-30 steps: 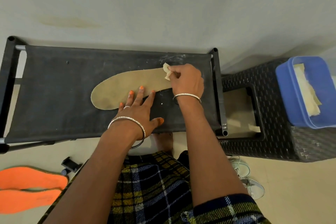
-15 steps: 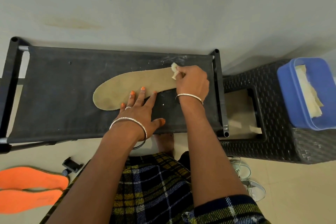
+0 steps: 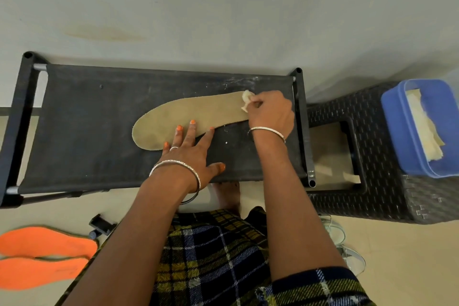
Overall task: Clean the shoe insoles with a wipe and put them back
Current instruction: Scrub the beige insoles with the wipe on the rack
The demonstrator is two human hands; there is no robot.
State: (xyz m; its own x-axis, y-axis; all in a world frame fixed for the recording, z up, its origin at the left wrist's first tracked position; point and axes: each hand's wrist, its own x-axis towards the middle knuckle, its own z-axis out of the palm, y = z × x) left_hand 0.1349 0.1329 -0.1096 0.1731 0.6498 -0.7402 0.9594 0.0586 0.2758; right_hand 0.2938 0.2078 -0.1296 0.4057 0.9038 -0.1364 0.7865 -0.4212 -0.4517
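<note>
A tan insole (image 3: 188, 117) lies flat on the black fabric shelf (image 3: 87, 126), its heel end pointing right. My left hand (image 3: 191, 151) presses its near edge with straight, spread fingers. My right hand (image 3: 269, 113) pinches a small crumpled white wipe (image 3: 246, 99) against the heel end of the insole. Two orange insoles (image 3: 42, 256) lie side by side on the floor at the lower left.
A dark woven stool (image 3: 377, 196) stands right of the shelf and carries a blue tub (image 3: 402, 131) holding pale wipes (image 3: 422, 131). A pale shoe (image 3: 347, 248) sits on the floor by my right arm. A small black clip (image 3: 100, 226) lies near the orange insoles.
My right hand with the wipe has slid a little to the right along the heel end of the insole. My left hand keeps pressing the same spot.
</note>
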